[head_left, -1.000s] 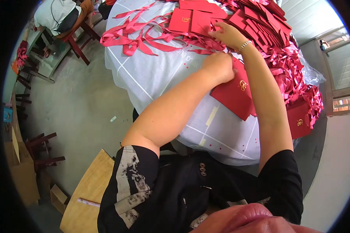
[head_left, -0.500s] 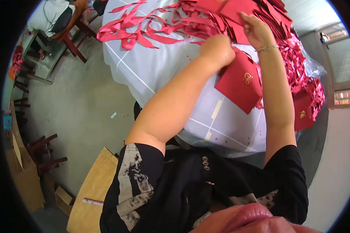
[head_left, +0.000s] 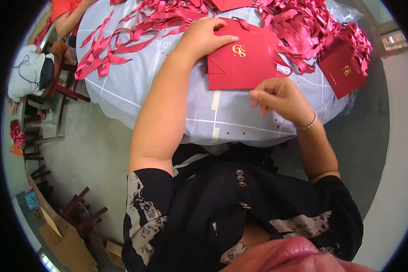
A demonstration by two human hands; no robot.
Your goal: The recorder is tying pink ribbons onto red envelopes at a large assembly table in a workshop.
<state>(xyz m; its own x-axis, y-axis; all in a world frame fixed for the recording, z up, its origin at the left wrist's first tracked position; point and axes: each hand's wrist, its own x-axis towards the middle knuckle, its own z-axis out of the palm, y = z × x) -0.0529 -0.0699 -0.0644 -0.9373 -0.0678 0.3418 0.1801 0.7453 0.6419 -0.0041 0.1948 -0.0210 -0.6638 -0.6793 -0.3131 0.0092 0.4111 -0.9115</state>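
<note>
A red paper gift bag [head_left: 238, 63] with a gold emblem lies on the cloth-covered table in front of me. My left hand [head_left: 206, 36] grips its upper left edge, thumb over the front face and the other fingers partly hidden. A pink-red ribbon shows along the bag's right side. Just off the bag's lower right corner hovers my right hand [head_left: 279, 99], its fingers loosely bent and nothing visible in them. Loose pink-red ribbons [head_left: 109, 59] spread over the table left of the bag. A big heap of such ribbons [head_left: 294, 31] lies to its right.
Another red gift bag [head_left: 344, 70] rests at the table's right edge beneath ribbons. More red bags [head_left: 229, 3] lie at the far side. Clear plastic [head_left: 344, 11] sits behind the heap. Other people sit at the left, one in a red sleeve [head_left: 63, 9]. Wooden stools [head_left: 81, 211] and cardboard boxes [head_left: 68, 245] stand lower left.
The gift bag has turned from a slant to lie nearly square to me. My right hand has come down from the far bags to near its lower corner. The whole view has shifted.
</note>
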